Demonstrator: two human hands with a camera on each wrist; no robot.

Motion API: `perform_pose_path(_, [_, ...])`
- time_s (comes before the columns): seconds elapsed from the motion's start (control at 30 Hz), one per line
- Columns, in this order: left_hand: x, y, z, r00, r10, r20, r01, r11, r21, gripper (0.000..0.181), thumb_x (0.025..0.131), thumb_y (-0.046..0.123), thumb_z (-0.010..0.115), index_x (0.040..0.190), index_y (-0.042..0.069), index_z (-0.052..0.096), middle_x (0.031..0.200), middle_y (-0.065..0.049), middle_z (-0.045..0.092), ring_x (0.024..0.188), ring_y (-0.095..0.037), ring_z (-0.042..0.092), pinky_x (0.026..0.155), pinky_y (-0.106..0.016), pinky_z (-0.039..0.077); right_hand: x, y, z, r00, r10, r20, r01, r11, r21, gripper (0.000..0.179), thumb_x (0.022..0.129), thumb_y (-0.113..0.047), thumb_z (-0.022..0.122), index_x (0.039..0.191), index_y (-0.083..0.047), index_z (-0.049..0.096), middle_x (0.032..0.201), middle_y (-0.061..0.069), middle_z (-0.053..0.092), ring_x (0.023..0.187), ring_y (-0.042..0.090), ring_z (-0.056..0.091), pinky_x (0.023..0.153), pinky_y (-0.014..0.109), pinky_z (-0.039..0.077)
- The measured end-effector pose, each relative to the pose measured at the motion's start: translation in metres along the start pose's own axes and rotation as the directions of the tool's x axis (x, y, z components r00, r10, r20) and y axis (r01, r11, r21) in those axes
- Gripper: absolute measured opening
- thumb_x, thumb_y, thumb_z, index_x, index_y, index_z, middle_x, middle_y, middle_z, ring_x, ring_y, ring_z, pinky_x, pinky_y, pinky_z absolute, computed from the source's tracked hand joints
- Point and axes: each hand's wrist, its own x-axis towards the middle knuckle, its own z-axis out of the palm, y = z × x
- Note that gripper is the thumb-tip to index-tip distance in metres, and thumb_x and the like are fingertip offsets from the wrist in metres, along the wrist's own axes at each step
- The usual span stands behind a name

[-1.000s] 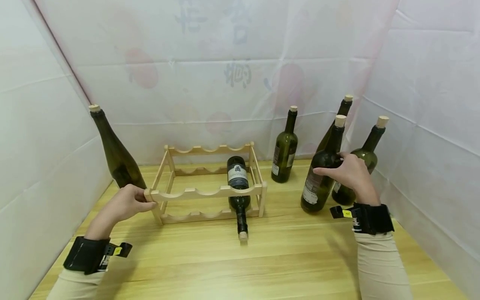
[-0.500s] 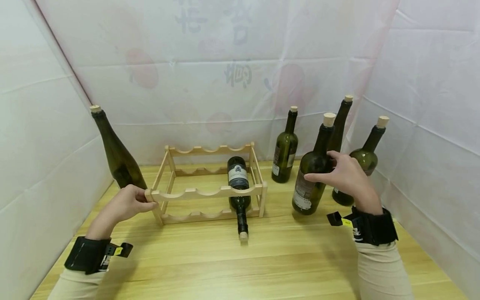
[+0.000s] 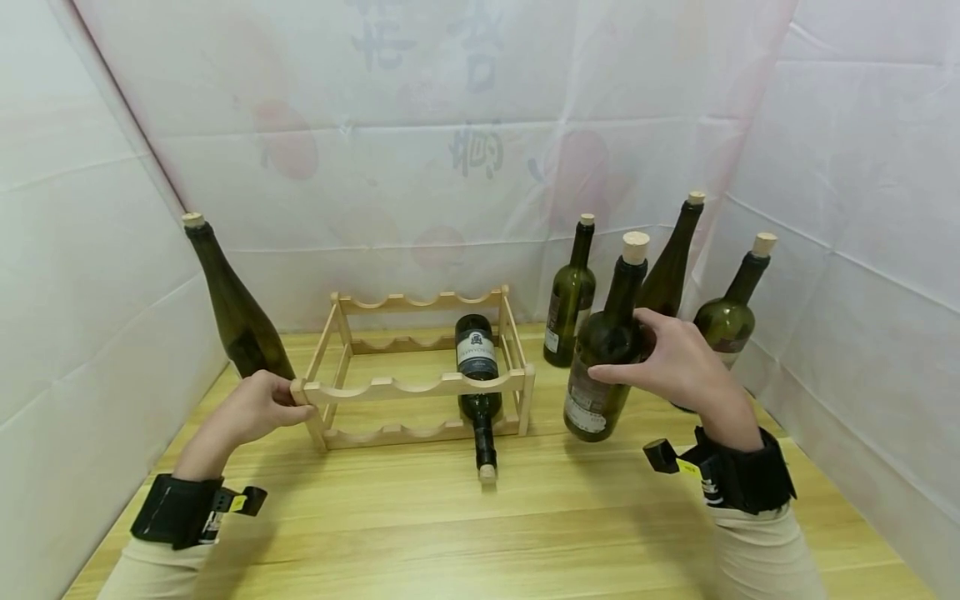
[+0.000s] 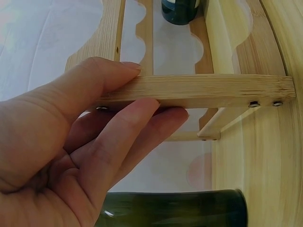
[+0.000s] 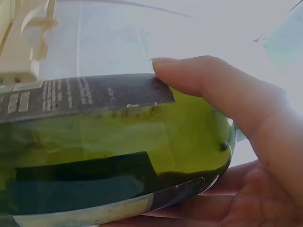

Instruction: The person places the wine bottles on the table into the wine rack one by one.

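Note:
My right hand (image 3: 678,367) grips a dark green wine bottle (image 3: 600,367) around its upper body, thumb on the near side. The corked bottle leans slightly and appears lifted just off the table. In the right wrist view, the thumb lies along the edge of its dark label (image 5: 109,92). With thumb and fingers my left hand (image 3: 251,417) pinches the front left post of a wooden wine rack (image 3: 420,385); the left wrist view shows that post (image 4: 203,90) between them. One labelled wine bottle (image 3: 477,354) lies in the rack's right slot, corked neck toward me.
A tall green bottle (image 3: 243,308) stands left of the rack, behind my left hand. To the right stand a smaller bottle (image 3: 573,292), a slender bottle (image 3: 671,258) and a round-shouldered bottle (image 3: 727,321). White cloth walls (image 3: 420,192) enclose the wooden table (image 3: 450,533).
My right hand has carried its bottle leftward and slightly toward me, away from the other right-hand bottles. The left hand keeps its grip on the rack, which stays in place.

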Motion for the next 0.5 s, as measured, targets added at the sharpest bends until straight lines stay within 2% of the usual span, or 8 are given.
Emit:
perform_pose_path(0.17, [0.000,0.001,0.000,1.000,0.004,-0.007,-0.004,1.000,0.004,0.016,0.092,0.016,0.077,0.095,0.001,0.079,0.081,-0.006,0.077,0.071,-0.015,0.055,0.065,-0.031,0.044,-0.007,-0.010,0.002,0.999,-0.035,0.003,0.035,0.999,0.007,0.122,0.075,-0.069,0.081,0.160,0.002,0.030,0.160,0.032,0.036,0.140,0.053,0.040,0.106,0.065,0.042])
perform_pose_path(0.33, [0.000,0.001,0.000,1.000,0.007,-0.012,-0.007,1.000,0.003,0.016,0.091,0.016,0.077,0.095,0.001,0.079,0.079,-0.004,0.076,0.069,-0.015,0.053,0.063,-0.030,0.043,-0.013,-0.018,0.006,0.997,-0.075,0.006,0.075,0.997,-0.002,0.120,0.074,-0.068,0.082,0.159,0.000,0.033,0.156,0.031,0.042,0.132,0.050,0.050,0.102,0.062,0.046])
perform_pose_path(0.37, [0.000,0.002,0.001,1.000,0.007,-0.012,-0.007,1.000,0.004,0.016,0.091,0.017,0.077,0.095,0.001,0.079,0.079,-0.004,0.076,0.069,-0.014,0.053,0.063,-0.030,0.043,-0.014,-0.020,0.007,0.996,-0.088,0.004,0.088,0.996,-0.002,0.119,0.074,-0.067,0.083,0.159,0.001,0.034,0.155,0.031,0.044,0.125,0.046,0.057,0.099,0.059,0.049])
perform_pose_path(0.4, [0.000,0.002,0.001,1.000,0.006,-0.011,-0.006,1.000,0.003,0.016,0.091,0.017,0.078,0.094,0.001,0.079,0.079,-0.004,0.076,0.069,-0.014,0.053,0.063,-0.030,0.043,-0.015,-0.021,0.008,0.995,-0.103,0.003,0.103,0.995,0.002,0.115,0.074,-0.065,0.084,0.157,0.000,0.038,0.147,0.031,0.053,0.113,0.042,0.063,0.093,0.054,0.052])
perform_pose_path(0.5, [-0.001,0.001,0.000,1.000,0.006,-0.011,-0.006,1.000,0.005,0.016,0.091,0.017,0.078,0.094,0.001,0.079,0.079,-0.004,0.076,0.069,-0.014,0.053,0.063,-0.030,0.043,-0.017,-0.024,0.011,0.988,-0.151,-0.012,0.151,0.988,0.011,0.105,0.074,-0.061,0.087,0.151,-0.002,0.047,0.128,0.024,0.066,0.090,0.027,0.065,0.079,0.041,0.052])
